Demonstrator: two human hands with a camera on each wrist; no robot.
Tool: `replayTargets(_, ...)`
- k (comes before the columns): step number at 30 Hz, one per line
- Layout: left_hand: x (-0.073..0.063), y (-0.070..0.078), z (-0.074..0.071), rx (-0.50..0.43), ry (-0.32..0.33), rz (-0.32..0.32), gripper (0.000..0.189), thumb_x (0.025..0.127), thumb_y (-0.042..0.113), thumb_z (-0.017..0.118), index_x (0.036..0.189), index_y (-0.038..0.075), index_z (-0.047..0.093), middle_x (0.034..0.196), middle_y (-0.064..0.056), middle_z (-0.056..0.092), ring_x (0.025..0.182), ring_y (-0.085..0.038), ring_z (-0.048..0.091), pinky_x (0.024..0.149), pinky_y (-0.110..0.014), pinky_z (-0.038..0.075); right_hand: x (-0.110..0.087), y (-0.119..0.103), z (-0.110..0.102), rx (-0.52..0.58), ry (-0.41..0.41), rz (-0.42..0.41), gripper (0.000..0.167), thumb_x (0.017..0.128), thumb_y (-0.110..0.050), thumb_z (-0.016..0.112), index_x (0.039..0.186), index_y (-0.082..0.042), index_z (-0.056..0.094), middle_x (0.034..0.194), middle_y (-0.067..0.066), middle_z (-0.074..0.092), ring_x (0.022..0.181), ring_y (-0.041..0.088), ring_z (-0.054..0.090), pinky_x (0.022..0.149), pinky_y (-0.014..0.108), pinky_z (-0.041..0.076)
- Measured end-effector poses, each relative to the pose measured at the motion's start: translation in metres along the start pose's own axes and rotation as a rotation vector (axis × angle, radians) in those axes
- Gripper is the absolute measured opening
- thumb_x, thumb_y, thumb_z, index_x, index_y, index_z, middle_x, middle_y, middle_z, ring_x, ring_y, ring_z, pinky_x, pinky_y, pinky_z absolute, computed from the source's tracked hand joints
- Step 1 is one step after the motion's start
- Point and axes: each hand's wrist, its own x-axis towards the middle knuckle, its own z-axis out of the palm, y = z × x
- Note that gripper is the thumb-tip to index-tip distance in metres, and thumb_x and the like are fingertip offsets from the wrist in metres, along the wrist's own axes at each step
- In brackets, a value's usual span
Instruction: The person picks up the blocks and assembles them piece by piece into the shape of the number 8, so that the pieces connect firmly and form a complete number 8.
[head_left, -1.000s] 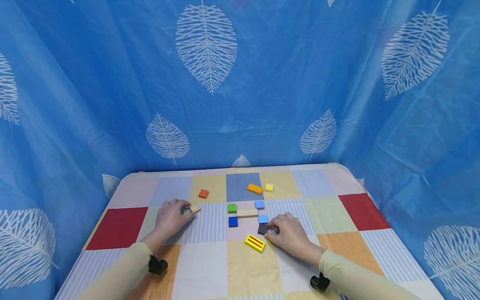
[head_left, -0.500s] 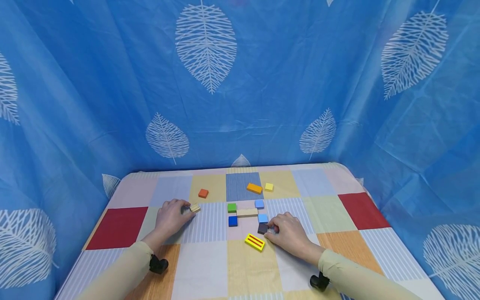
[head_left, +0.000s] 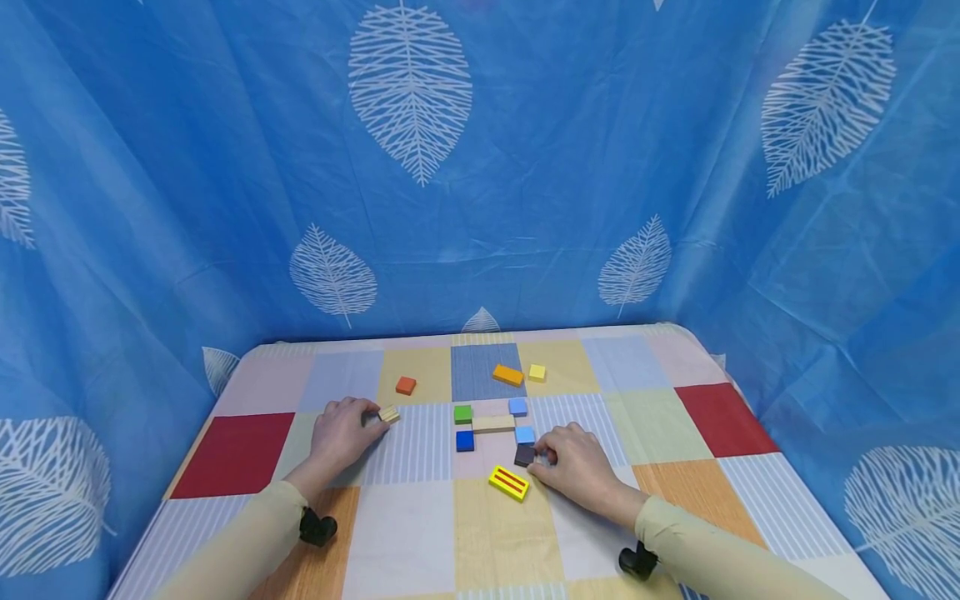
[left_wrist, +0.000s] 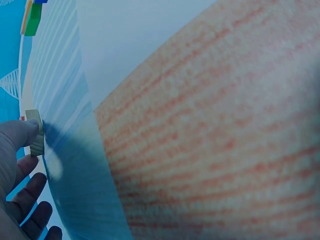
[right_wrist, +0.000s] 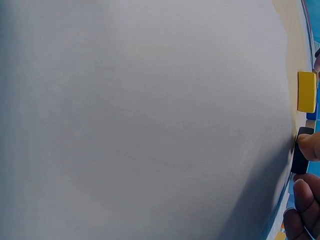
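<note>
My left hand point(head_left: 342, 432), remaining fingers parted, pinches a pale oblong wooden block point(head_left: 389, 414); my right hand point(head_left: 577, 464) pinches a flat black block point(head_left: 523, 455) at its left.

Two wooden blocks point(head_left: 388, 414), one in the left grip point(head_left: 343, 433), two light-blue blocks point(head_left: 524, 436), two yellow blocks point(head_left: 537, 373), one each black point(head_left: 523, 455), green point(head_left: 462, 414), dark-blue point(head_left: 465, 441), orange point(head_left: 507, 375), red point(head_left: 406, 386)

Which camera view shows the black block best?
The right wrist view: the black block appears largest there, though the thumb covers part. The head view shows it small, pinched by the right hand; the left wrist view does not show it.
</note>
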Motion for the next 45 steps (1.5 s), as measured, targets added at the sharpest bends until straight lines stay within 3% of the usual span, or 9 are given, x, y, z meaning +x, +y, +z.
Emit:
replayTargets(14, -0.002, 0.001, 0.001, 0.004, 0.004, 0.009, 0.041, 0.087, 0.032, 0.081, 0.118, 0.007, 0.071, 0.124, -0.019, 0.062, 0.110, -0.036, 0.050, 0.094, -0.055, 0.043, 0.001, 0.000, 0.001, 0.006, 0.000, -0.001, 0.022, 0.081, -0.038, 0.086, 0.086, -0.023, 0.071, 0.070, -0.014, 0.047, 0.074, 0.012, 0.042, 0.070, 0.036, 0.034)
replayTargets(25, -0.015, 0.003, 0.006, -0.040, -0.002, 0.059, 0.037, 0.084, 0.035, 0.085, 0.111, 0.013, 0.074, 0.123, -0.015, 0.063, 0.107, -0.032, 0.050, 0.091, -0.052, 0.044, -0.002, 0.004, 0.005, 0.059, 0.054, 0.033, 0.021, 0.077, -0.037, 0.089, 0.087, -0.027, 0.074, 0.073, -0.018, 0.052, 0.075, 0.008, 0.044, 0.077, 0.040, 0.037)
replayTargets(33, -0.030, 0.022, 0.006, -0.061, -0.018, 0.101, 0.033, 0.083, 0.036, 0.085, 0.108, 0.017, 0.074, 0.127, -0.011, 0.063, 0.117, -0.033, 0.051, 0.102, -0.056, 0.041, -0.001, 0.004, 0.006, 0.096, 0.031, 0.104, 0.022, 0.077, -0.041, 0.088, 0.089, -0.030, 0.074, 0.079, -0.017, 0.055, 0.081, 0.010, 0.046, 0.081, 0.043, 0.037)
replayTargets(37, -0.040, 0.035, 0.009, -0.070, -0.021, 0.139, 0.032, 0.080, 0.037, 0.086, 0.105, 0.020, 0.074, 0.123, -0.005, 0.065, 0.111, -0.028, 0.052, 0.097, -0.050, 0.044, -0.002, 0.003, 0.005, 0.099, 0.033, 0.116, 0.022, 0.076, -0.041, 0.089, 0.089, -0.030, 0.074, 0.081, -0.016, 0.056, 0.083, 0.011, 0.047, 0.081, 0.043, 0.037)
replayTargets(45, -0.054, 0.057, 0.020, -0.038, -0.054, 0.243, 0.026, 0.079, 0.037, 0.086, 0.097, 0.022, 0.075, 0.093, 0.010, 0.061, 0.088, -0.015, 0.047, 0.080, -0.038, 0.039, -0.001, 0.002, 0.004, 0.109, 0.022, 0.126, 0.023, 0.076, -0.041, 0.088, 0.090, -0.029, 0.074, 0.083, -0.015, 0.058, 0.085, 0.012, 0.047, 0.084, 0.045, 0.037)
